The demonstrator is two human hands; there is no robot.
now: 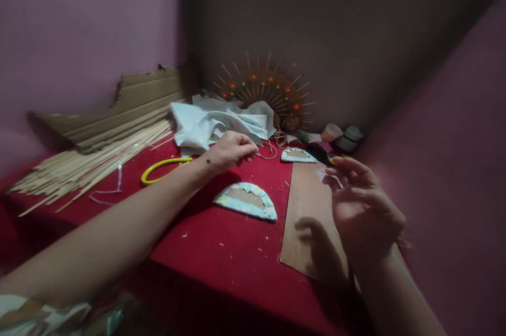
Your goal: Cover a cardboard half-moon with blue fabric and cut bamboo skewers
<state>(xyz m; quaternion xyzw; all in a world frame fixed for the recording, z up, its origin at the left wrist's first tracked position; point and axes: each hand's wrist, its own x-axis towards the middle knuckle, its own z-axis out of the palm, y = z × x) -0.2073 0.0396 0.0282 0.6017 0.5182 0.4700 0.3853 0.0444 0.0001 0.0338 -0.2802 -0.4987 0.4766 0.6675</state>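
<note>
Head view: two fabric-covered half-moon pieces, one near (246,200), one far (297,155), lie on the red cloth (221,241). Left hand (231,149) pinches thin tan cord (271,154); right hand (361,204) hovers, fingers spread, above one brown card sheet (306,209).

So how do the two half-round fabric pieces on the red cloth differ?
The near half-round piece lies in the open middle of the red cloth, between the two hands; the far half-round piece sits further back, near the small pots. The near one looks larger in view and lies slanted; the far one lies more level. Neither is touched by a hand. Both share a light patterned border around a brown centre.
</note>
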